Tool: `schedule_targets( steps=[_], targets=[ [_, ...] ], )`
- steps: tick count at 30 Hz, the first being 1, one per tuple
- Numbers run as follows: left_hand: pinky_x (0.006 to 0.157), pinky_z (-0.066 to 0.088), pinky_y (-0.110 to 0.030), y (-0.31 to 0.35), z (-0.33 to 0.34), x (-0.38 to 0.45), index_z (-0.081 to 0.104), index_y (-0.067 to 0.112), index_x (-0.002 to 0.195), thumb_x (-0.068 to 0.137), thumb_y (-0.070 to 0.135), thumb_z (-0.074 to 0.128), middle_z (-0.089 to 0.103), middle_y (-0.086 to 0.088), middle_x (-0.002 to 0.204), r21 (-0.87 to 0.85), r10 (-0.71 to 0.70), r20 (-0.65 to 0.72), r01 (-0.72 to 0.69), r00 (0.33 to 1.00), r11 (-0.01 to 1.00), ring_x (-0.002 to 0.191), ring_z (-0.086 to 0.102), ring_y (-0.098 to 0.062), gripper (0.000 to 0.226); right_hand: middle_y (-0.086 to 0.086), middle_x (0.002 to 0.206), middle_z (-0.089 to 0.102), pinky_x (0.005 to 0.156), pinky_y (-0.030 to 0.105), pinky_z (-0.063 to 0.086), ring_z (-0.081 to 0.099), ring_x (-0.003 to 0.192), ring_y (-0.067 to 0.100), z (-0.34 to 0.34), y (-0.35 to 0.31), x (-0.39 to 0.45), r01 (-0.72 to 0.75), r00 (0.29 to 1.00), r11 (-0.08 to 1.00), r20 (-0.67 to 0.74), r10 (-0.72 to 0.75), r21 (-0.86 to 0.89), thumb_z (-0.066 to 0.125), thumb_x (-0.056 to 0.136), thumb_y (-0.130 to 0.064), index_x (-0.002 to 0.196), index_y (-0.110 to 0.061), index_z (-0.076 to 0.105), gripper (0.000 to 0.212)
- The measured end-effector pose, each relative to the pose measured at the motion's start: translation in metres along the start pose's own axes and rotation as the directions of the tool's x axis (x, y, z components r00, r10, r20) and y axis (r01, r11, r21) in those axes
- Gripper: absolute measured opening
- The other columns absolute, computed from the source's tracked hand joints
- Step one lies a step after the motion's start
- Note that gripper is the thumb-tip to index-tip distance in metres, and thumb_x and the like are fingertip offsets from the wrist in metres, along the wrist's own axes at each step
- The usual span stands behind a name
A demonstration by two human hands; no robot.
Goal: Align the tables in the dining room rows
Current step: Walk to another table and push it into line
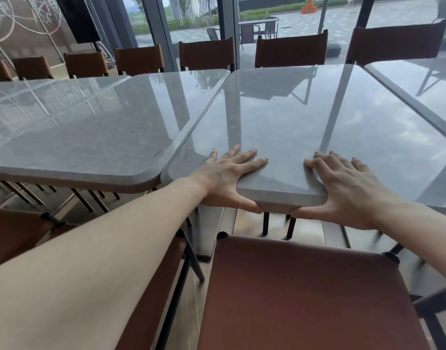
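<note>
Brown chair seat [310,294] sits nearest, beyond it both hands, left [227,178] and right [348,188], clamp the middle bench's [305,117] near edge, apparently to square it with its neighbours.

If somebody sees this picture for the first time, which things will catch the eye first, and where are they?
First come the left hand and right hand, both gripping the near edge of the glossy grey middle table, fingers on top and thumbs under the edge. Next is the neighbouring table on the left, whose near edge sits at an angle to it. A brown chair back fills the bottom foreground.
</note>
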State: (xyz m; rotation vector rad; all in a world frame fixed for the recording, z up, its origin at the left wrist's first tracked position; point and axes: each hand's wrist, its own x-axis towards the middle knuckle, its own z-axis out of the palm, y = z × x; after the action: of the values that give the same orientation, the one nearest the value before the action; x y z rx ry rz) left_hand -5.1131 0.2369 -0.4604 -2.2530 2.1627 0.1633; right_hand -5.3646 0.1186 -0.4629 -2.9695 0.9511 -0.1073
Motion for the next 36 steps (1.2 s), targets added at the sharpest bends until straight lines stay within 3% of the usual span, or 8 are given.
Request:
schedule_targets(
  steps=[4,13,17,25,31,34,36],
  targets=[
    [0.122,-0.001,-0.064,-0.001,0.000,0.001,0.004,0.050,0.157,0.065,0.089,0.058,0.001,0.014,0.169,0.000,-0.005,-0.011,0.005,1.000,1.000,0.156,-0.003,-0.021,0.113,0.001,0.158,0.028,0.123,0.052,0.016,0.020,0.152,0.025,0.002,0.002,0.002,0.009,1.000,1.000,-0.013,-0.009,0.007,0.010,0.041,-0.111,0.144,-0.029,0.026,0.133],
    [0.122,0.000,-0.062,-0.003,0.003,0.000,0.006,0.051,0.156,0.055,0.094,0.045,0.003,0.016,0.169,-0.020,-0.014,-0.028,0.013,1.000,1.000,0.157,-0.002,-0.019,0.117,0.002,0.149,0.036,0.119,0.056,0.022,0.028,0.145,0.026,0.005,0.000,0.002,0.007,0.998,1.000,-0.064,-0.007,-0.004,0.007,0.042,-0.110,0.136,-0.028,0.032,0.127],
    [0.122,0.000,-0.063,-0.001,0.000,-0.002,0.006,0.050,0.156,0.055,0.094,0.044,0.003,0.015,0.169,-0.018,-0.026,-0.013,0.026,1.000,0.999,0.156,-0.003,-0.020,0.117,0.005,0.155,0.031,0.120,0.057,0.019,0.023,0.150,0.031,0.006,0.000,0.002,-0.007,0.999,1.000,-0.041,0.006,-0.005,0.007,0.043,-0.110,0.141,-0.027,0.029,0.130],
    [0.121,-0.002,-0.065,0.003,-0.005,-0.005,0.001,0.046,0.158,0.062,0.090,0.053,-0.003,0.015,0.169,0.026,-0.055,0.055,0.054,0.997,0.998,0.156,-0.008,-0.024,0.118,0.007,0.151,0.033,0.118,0.060,0.019,0.024,0.147,0.036,0.006,0.002,0.003,-0.015,1.000,1.000,0.004,0.015,0.018,0.028,0.055,-0.104,0.140,-0.023,0.034,0.118],
    [0.120,-0.003,-0.066,0.002,-0.004,-0.005,0.002,0.043,0.159,0.066,0.087,0.060,-0.004,0.013,0.169,0.035,-0.049,0.049,0.047,0.998,0.998,0.156,-0.011,-0.026,0.118,0.026,0.118,0.049,0.107,0.063,0.033,0.045,0.117,0.047,-0.012,-0.031,0.033,-0.227,0.970,0.967,-0.056,0.235,0.117,0.043,0.081,-0.074,0.110,-0.007,0.052,0.074],
    [0.120,-0.005,-0.066,0.003,-0.002,-0.006,0.002,0.039,0.160,0.066,0.088,0.060,-0.004,0.012,0.169,0.039,-0.034,0.040,0.033,0.999,0.999,0.156,-0.013,-0.026,0.121,0.027,0.136,0.046,0.113,0.069,0.024,0.044,0.127,0.045,-0.003,-0.066,0.058,-0.115,0.985,0.967,-0.103,0.141,0.228,0.045,0.091,-0.051,0.119,-0.006,0.056,0.055],
    [0.120,-0.008,-0.065,0.003,-0.001,-0.006,0.001,0.033,0.161,0.067,0.088,0.060,-0.007,0.012,0.169,0.029,-0.038,0.063,0.036,0.997,0.999,0.155,-0.017,-0.024,0.124,0.023,0.151,0.038,0.117,0.065,0.018,0.040,0.138,0.040,0.005,-0.080,0.067,0.017,0.993,0.954,-0.118,0.019,0.299,0.035,0.089,-0.044,0.129,-0.008,0.052,0.057]
  ],
)
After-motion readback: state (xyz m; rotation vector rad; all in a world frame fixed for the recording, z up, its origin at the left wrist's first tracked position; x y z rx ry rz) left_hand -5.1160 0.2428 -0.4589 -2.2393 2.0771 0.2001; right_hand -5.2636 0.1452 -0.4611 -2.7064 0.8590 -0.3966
